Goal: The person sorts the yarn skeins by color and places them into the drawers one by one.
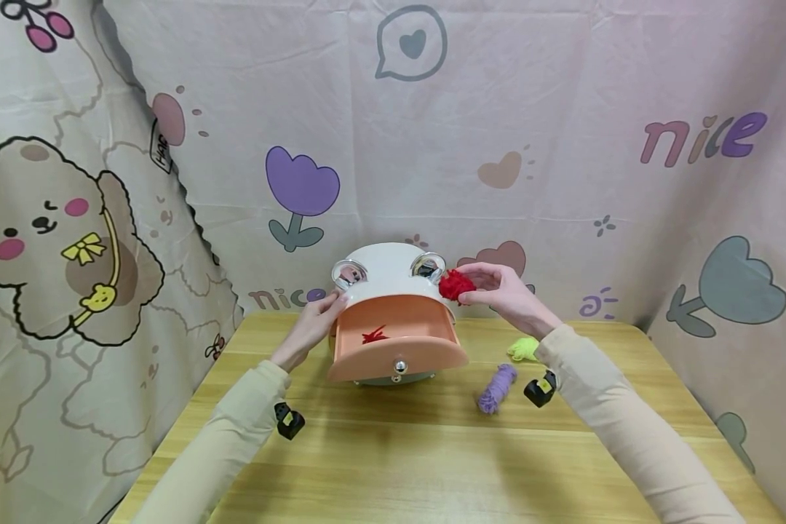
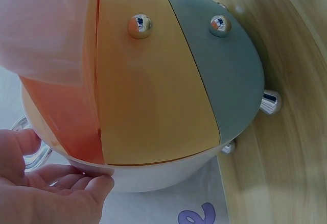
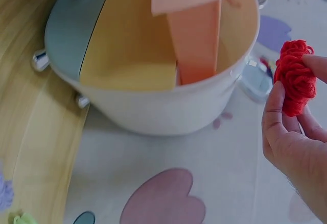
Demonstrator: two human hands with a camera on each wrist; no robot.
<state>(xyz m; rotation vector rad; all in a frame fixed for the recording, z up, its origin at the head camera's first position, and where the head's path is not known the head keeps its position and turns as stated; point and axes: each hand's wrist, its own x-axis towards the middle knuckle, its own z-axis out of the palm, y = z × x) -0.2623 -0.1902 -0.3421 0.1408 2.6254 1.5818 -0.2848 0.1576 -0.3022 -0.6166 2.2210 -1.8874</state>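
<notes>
Red yarn bundle [image 1: 457, 286] in the right grip [image 1: 507, 295], beside the white cabinet [image 1: 389, 273]

Pinched near the open drawer [image 1: 367, 362], with red strands [image 1: 375, 335] inside. Best held lightly, sparing the loops, and clear of the drawer front. Left grip [image 1: 314, 324] at the cabinet's side: cannot tell whether clasping or merely touching; steady gently there. Underneath, wood-grain desk [image 1: 393, 451] with purple yarn [image 1: 496, 389] and yellow-green yarn [image 1: 522, 349]; around, hanging cloth [image 1: 373, 145] printed with hearts and tulips.
</notes>
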